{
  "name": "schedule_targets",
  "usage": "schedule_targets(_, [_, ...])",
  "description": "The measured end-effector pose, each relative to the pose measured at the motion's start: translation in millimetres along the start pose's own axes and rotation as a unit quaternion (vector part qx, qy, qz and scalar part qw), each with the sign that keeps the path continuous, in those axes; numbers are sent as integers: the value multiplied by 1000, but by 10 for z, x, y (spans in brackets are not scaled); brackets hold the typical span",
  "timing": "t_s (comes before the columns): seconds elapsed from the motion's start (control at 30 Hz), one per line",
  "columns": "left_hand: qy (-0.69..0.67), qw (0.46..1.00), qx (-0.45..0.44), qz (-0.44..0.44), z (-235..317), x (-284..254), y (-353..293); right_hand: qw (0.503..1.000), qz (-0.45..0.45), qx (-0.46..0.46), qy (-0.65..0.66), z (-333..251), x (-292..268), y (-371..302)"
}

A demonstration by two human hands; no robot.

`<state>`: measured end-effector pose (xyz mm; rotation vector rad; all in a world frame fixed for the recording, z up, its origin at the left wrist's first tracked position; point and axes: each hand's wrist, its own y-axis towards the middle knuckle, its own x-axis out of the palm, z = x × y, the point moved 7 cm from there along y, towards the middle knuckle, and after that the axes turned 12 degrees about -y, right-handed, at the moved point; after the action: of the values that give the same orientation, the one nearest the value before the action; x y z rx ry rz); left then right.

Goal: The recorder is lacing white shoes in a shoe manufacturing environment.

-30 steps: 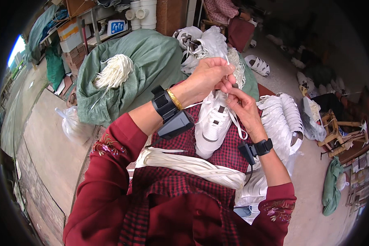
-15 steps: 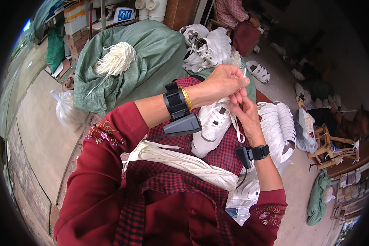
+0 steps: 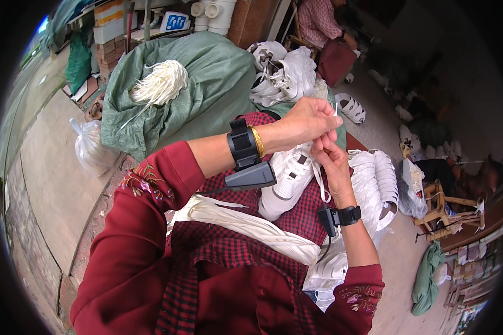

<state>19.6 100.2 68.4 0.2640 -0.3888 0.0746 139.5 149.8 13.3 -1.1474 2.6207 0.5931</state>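
Observation:
A white sneaker [image 3: 288,184] rests on my lap, on the red-and-black checked apron [image 3: 246,215], its toe toward me. Above its upper end, my left hand [image 3: 310,121] is closed in a pinch, with the white tip of a shoelace [image 3: 336,108] sticking up from the fingers. Just below, my right hand [image 3: 333,162] is closed too, its fingertips against the left fingers; what they grip is hidden. A loop of lace hangs beside the sneaker, under the right hand. Across my lap lies a bundle of white laces [image 3: 246,226].
A green sack [image 3: 218,72] ahead carries a heap of cream laces [image 3: 161,82]. White shoes [image 3: 296,70] are piled beyond, and stacked white shoes [image 3: 371,184] stand to the right. A plastic bag [image 3: 92,148] sits left, a wooden stool [image 3: 444,209] right. Another person [image 3: 318,22] sits at the back.
Both hands keep nearly the same pose, still together above the sneaker, with the lace tip in the left fingers. The whole view has shifted slightly.

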Motion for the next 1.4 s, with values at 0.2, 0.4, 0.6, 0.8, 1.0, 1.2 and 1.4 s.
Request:
schedule_targets(0.2, [5,1000,-2,-5,-9,14,-11,1000,-3,-11,-12,10,-9,13])
schedule_targets(0.4, [165,974,79,-132,140,240,-147,997,56,31,39,-43,-6,21])
schedule_targets(0.6, [173,968,74,-165,157,186,-210,987,-3,-15,-163,-193,76,103])
schedule_targets(0.8, [140,974,133,119,317,-1028,-243,974,98,46,201,291,-518,-8])
schedule_targets(1.0, [150,969,39,195,17,-1868,-596,959,139,13,248,455,-1210,-348])
schedule_targets(1.2, [140,971,28,192,-70,-1786,-607,981,107,-24,-162,-137,-461,-199])
schedule_targets(1.4, [133,971,29,195,-60,-1750,-620,906,86,-113,-397,-381,-142,-72])
